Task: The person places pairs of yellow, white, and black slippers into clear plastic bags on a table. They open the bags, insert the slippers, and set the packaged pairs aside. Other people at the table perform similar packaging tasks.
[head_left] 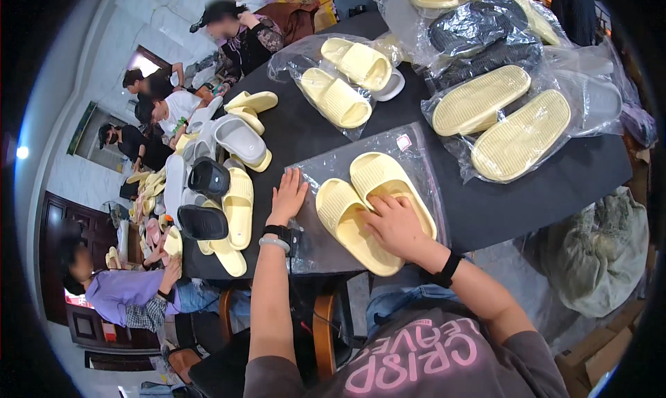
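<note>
A pair of pale yellow slide slippers (341,210) lies side by side on a flat clear plastic bag (320,253), soles down, on the black table. My right hand (397,224) grips the pair where the two inner edges meet, with its thumb in the left slipper and its fingers in the right one. Flat on the bag's left edge rests my left hand (288,198), fingers stretched out and nothing in it. Both slippers sit on top of the bag, not inside it.
Loose yellow, grey and black slippers (238,204) are heaped at the table's left. Bagged yellow slippers (520,134) lie at the right, with another bagged pair (340,86) at the back. A large pale sack (596,252) stands right of the table. Several people work along the left side.
</note>
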`<state>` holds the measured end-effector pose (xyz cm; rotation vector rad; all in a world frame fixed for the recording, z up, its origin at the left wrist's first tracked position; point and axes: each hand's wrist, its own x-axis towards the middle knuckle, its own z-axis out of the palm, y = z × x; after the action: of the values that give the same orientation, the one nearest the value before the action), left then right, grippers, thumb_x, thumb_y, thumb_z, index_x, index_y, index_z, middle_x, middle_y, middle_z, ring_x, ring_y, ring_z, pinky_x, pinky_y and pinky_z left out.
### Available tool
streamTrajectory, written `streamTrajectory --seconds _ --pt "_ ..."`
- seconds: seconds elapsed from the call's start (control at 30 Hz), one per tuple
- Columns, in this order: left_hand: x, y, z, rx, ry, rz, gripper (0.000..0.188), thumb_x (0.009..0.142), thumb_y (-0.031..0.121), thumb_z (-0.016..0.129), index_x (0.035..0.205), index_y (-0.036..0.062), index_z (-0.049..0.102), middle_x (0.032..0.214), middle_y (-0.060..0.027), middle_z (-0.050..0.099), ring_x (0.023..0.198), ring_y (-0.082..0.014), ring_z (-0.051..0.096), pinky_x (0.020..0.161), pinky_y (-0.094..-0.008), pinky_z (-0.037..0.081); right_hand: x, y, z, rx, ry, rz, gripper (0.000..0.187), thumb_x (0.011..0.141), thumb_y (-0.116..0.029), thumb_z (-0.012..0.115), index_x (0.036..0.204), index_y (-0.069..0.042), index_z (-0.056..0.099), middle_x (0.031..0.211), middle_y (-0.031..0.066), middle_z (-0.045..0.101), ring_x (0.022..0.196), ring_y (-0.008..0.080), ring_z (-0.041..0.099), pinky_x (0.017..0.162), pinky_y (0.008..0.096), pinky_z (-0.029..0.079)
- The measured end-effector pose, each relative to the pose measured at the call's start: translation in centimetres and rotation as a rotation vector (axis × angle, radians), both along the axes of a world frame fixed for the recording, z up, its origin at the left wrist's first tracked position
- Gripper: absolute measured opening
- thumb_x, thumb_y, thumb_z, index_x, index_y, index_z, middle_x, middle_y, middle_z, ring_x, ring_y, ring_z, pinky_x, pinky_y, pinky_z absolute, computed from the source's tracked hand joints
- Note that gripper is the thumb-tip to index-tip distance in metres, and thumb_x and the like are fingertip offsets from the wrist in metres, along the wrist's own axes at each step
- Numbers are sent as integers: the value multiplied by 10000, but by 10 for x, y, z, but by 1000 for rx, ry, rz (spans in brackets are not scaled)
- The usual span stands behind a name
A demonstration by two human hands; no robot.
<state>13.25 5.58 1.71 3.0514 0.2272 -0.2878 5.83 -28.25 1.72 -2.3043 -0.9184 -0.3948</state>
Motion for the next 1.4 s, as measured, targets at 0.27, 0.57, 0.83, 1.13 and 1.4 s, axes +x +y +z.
streamTrajectory --seconds 0.27,0.57,0.83,1.13,1.4 --pt "-66 -60 45 -451 -470 -207 443 952 180 604 1359 21 539 1413 -208 527 1342 -369 465 1101 -480 366 0 3 -4 48 53 9 310 895 -288 630 1177 -173 688 1265 95 597 1166 267 539 927 429 396" --pt "-141 -201 59 -284 -492 -457 411 896 216 660 1273 64 597 1095 -189 568 991 -370 577 844 -462 477 2 -71 55 182 431 80 322 944 -222 579 1188 -17 618 1207 213 614 1094 375 594 906 461 483" --pt "-114 -219 44 -95 -376 -253 471 905 296 667 1249 -12 570 990 -185 546 878 -346 604 716 -431 516 1 -100 8 353 534 -33 533 1002 -169 498 1485 4 355 1318 228 590 1229 370 561 1057 425 422" --pt "-145 -132 68 -236 -503 -121 333 926 240 652 1144 5 564 1012 -190 585 898 -338 613 729 -407 510 -5 -90 6 72 161 -10 436 826 -81 667 1249 -7 593 1312 156 585 1198 351 543 1011 451 434" --pt "-110 76 180 -322 -716 162 242 909 102 582 1124 -9 597 937 -139 654 812 -304 652 727 -405 521 -9 -91 7 -8 129 -76 439 830 -120 684 1251 -29 599 1338 121 569 1220 330 525 1013 452 428"
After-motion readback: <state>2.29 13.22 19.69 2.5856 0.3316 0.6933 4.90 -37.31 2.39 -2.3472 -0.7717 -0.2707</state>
